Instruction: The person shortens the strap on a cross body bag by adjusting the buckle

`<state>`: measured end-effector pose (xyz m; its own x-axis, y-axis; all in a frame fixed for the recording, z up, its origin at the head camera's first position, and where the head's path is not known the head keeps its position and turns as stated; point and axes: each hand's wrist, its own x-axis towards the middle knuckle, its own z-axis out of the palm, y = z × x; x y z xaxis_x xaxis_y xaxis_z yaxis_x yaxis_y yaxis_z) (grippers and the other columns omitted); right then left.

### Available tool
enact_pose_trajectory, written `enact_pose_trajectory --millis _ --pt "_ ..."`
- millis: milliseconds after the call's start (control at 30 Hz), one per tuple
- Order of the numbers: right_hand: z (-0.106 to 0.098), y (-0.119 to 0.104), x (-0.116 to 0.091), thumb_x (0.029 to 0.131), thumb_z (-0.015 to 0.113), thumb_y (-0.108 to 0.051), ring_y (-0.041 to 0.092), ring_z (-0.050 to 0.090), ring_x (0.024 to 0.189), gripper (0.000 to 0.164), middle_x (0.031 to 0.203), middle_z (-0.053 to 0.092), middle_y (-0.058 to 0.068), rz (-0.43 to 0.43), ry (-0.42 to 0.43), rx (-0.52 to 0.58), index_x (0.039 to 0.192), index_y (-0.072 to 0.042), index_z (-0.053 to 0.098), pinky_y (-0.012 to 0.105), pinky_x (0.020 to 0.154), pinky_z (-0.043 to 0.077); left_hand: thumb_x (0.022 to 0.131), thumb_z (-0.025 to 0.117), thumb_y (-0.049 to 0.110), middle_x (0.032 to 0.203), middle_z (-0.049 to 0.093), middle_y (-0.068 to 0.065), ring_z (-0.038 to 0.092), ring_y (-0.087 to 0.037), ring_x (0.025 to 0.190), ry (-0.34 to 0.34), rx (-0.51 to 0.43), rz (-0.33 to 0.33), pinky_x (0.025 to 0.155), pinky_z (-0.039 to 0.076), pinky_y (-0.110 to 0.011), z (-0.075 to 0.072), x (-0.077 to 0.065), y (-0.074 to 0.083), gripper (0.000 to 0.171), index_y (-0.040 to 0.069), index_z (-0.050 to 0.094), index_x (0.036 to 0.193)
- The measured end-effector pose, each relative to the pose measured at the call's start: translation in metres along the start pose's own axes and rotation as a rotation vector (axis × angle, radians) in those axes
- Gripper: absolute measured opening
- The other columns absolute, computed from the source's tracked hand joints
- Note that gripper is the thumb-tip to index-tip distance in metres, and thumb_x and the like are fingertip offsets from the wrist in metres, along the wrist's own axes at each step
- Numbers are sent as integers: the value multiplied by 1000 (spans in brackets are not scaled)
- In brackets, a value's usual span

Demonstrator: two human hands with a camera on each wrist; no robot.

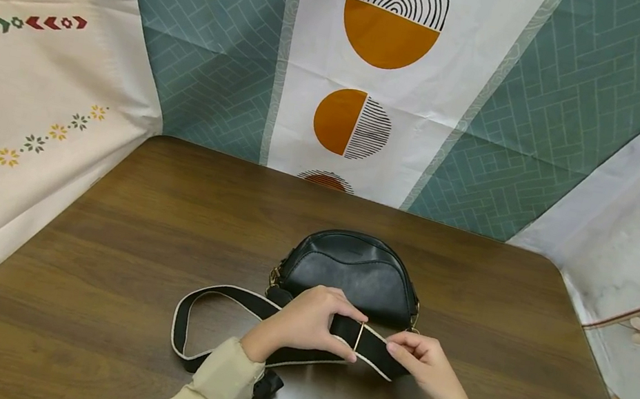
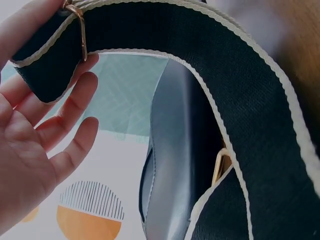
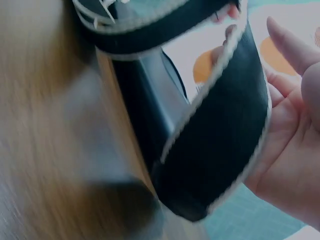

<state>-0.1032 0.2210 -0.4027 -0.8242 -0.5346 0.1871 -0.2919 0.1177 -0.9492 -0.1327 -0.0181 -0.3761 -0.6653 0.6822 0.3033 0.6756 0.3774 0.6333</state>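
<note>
A black half-moon handbag stands on the table, its wide black strap with cream edging looping out to the left in front of it. My left hand pinches the strap at its gold slider buckle, thumb at the lower edge and index finger at the upper. Just right of the buckle, my right hand holds the strap between thumb and fingers. The left wrist view shows the doubled strap end passing through the buckle. In the right wrist view, the strap hangs as a fold beside the palm.
The brown wooden table runs out to both sides. Behind it hangs a green and white cloth with orange circles. White patterned cloths border the left and right. Gold clips join the strap to the bag's ends.
</note>
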Motion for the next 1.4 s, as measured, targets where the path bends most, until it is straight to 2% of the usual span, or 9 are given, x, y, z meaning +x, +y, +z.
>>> enact_pose_trajectory --millis 233,433,767,1100,1400 --pt "-7 0 -3 85 49 10 5 56 65 12 78 62 -3 -27 15 -30 90 10 60 25 53 47 64 79 37 94 65 5 54 -6 87 6 1 -11 79 40 -22 -2 0 -3 47 12 69 103" --pt "-4 3 -1 84 47 16 5 55 65 16 77 61 -2 -104 34 6 88 7 59 25 51 46 63 79 37 93 66 5 54 -7 85 1 19 -14 79 40 -22 -2 1 -2 47 12 69 101" --pt "3 3 3 83 46 18 7 54 65 18 78 61 0 -156 60 23 88 6 58 25 52 46 62 79 37 89 64 6 53 -6 82 -19 67 -26 73 41 -17 0 2 4 47 12 69 100" --pt "11 -4 6 84 49 14 6 55 62 12 75 63 -1 -96 103 -10 85 9 59 25 50 46 64 78 38 88 64 7 53 -4 80 -26 124 -11 72 40 -17 5 4 10 45 12 69 100" --pt "19 -8 9 84 50 12 7 56 64 11 78 64 -1 -99 95 -51 87 10 60 26 52 46 64 78 39 91 66 5 57 -5 83 -11 173 47 78 41 -21 13 7 14 45 12 69 99"
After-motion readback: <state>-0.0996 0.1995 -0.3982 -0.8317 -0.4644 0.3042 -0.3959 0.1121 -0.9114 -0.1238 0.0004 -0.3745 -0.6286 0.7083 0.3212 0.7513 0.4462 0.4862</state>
